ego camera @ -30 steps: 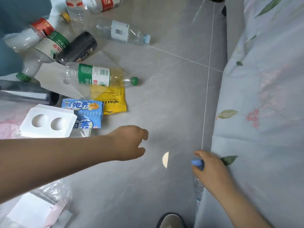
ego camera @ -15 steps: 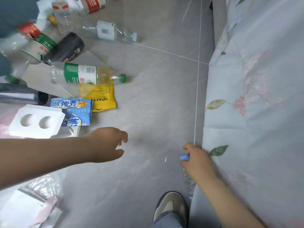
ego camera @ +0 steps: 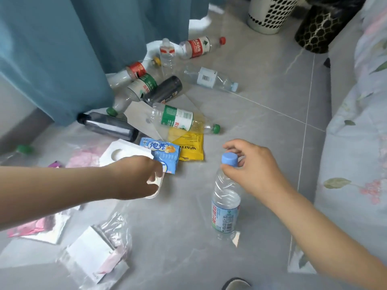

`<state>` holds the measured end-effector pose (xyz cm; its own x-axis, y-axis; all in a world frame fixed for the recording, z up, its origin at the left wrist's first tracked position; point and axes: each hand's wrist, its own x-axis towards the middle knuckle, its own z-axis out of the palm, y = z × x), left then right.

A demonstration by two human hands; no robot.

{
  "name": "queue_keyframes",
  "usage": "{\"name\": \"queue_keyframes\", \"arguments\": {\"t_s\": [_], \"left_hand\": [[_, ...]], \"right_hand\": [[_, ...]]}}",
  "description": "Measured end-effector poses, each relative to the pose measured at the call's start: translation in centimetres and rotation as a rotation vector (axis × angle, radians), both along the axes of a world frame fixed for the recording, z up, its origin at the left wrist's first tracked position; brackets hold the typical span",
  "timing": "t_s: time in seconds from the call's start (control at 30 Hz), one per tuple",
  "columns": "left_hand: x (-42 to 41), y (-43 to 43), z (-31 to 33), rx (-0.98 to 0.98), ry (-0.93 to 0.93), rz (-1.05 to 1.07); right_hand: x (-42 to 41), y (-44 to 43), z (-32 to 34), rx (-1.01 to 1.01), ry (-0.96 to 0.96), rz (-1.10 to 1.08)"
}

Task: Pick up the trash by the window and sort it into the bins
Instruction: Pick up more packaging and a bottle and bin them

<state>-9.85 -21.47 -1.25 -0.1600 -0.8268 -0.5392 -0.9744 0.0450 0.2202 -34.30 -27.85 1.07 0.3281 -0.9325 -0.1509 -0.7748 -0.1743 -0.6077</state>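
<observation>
My right hand [ego camera: 254, 168] pinches the blue cap of the water bottle [ego camera: 225, 206], thumb and fingertips clamped round the cap. The bottle hangs upright over the grey tile floor [ego camera: 261, 126]; I cannot tell whether its base touches the tiles. My left hand [ego camera: 138, 176] reaches in from the left, fingers curled round a pale plastic piece [ego camera: 156, 183] at the near corner of the white tray [ego camera: 123, 152]; I cannot tell whether that piece belongs to the tray.

Just beyond the left hand lie a blue snack packet [ego camera: 165, 152] and a yellow packet [ego camera: 189, 147], overlapping. A green-capped bottle [ego camera: 184, 120] lies on its side across the yellow packet's far edge. Behind it sit a dark can [ego camera: 164, 91], a dark cylinder [ego camera: 106, 125] and more bottles, heaped against the teal curtain [ego camera: 52, 49]. A clear bottle with a pale cap [ego camera: 210, 79] lies apart, to the right of the heap.

Near me on the left are clear bags with white card [ego camera: 94, 258] and a pink foil packet [ego camera: 41, 226]. Far off stand 2 bins: a white perforated bin [ego camera: 270, 15] and a black patterned bin [ego camera: 314, 28]. A floral sheet [ego camera: 360, 132] fills the right side.
</observation>
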Motion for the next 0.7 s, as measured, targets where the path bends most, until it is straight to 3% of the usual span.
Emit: {"name": "queue_keyframes", "arguments": {"t_s": [0.2,0.4,0.7], "left_hand": [[5.0,0.4,-1.3,-0.027,0.022,0.145],[7.7,1.9,-2.2,-0.078,-0.003,0.185],[8.1,3.9,-4.4,-0.045,-0.056,0.077]], "right_hand": [[4.7,-1.2,2.0,0.004,0.118,0.344],[7.8,-1.8,3.5,-0.012,0.228,0.539],[8.4,0.2,1.2,-0.126,0.070,0.525]]}}
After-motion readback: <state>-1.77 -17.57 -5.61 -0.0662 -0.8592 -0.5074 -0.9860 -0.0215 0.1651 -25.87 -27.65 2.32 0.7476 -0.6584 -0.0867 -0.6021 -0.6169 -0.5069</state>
